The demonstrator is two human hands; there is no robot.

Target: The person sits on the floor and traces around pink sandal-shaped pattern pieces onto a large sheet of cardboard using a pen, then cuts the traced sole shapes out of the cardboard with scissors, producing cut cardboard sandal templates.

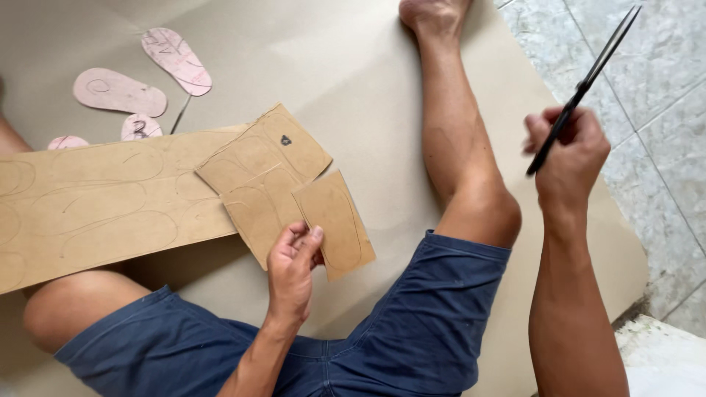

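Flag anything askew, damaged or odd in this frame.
Nothing looks damaged or spilled. The left hand holds a small cut board piece against a larger one; the right hand holds shut scissors raised, blades pointing up and away. Pink templates lie loosely scattered.

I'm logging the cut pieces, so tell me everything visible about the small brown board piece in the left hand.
The small board piece is a flat, roughly four-sided cut of brown fibreboard-like sheet, with a curved sole outline drawn on it. It is tilted, its lower corner toward the blue shorts. The left hand pinches its left edge, thumb on top. Its upper edge meets or overlaps a larger cut piece bearing similar outlines. Beneath lies grey-brown sheet.
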